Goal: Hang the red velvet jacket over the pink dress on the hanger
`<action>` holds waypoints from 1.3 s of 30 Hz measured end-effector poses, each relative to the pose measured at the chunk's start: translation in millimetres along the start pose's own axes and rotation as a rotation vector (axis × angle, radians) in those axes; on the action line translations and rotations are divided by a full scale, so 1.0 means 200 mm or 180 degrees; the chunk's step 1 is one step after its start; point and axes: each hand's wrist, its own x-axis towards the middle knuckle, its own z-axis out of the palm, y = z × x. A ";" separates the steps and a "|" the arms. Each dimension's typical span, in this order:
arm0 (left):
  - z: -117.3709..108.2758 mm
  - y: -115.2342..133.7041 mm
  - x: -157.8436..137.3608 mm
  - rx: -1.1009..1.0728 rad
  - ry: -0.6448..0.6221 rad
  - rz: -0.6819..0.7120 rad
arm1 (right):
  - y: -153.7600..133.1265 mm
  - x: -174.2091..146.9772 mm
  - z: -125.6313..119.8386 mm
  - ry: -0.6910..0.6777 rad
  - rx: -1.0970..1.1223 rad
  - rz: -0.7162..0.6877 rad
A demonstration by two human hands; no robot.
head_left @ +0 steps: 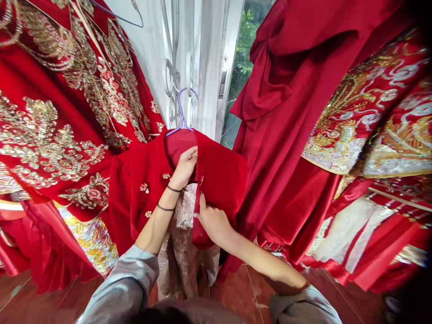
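Note:
A red velvet jacket [221, 175] with small flower-shaped ornaments hangs in front of me on a purple wire hanger [182, 118]. Its front is parted, and the darker red lining shows at the neck. My left hand [186, 168], with two dark bands on the wrist, is inside the neck opening, fingers curled at the edge of the right-hand front panel. Lower on that same edge, my right hand [213, 221] grips the cloth, thumb pointing up. Pale pink patterned fabric [185, 238] shows below and behind the opening.
Red garments with gold beading [50, 139] hang close on the left. A long dark red dress [270, 148] and embroidered red garments [351, 117] crowd the right side. Behind the hanger are white scrolled metalwork [170, 76] and a window [241, 58]. Reddish tiles [243, 288] cover the floor.

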 end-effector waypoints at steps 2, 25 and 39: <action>-0.08 0.06 -0.15 0.0446 0.0593 0.0133 | 0.02 0.00 0.02 -0.0213 0.0270 -0.0054; -0.13 -0.01 -0.43 0.3502 0.0927 -0.0559 | -0.07 0.32 0.14 0.1325 0.2081 0.0635; -0.25 0.11 -0.28 0.4741 -0.0161 0.0953 | 0.11 0.30 0.44 0.2188 0.2450 0.0494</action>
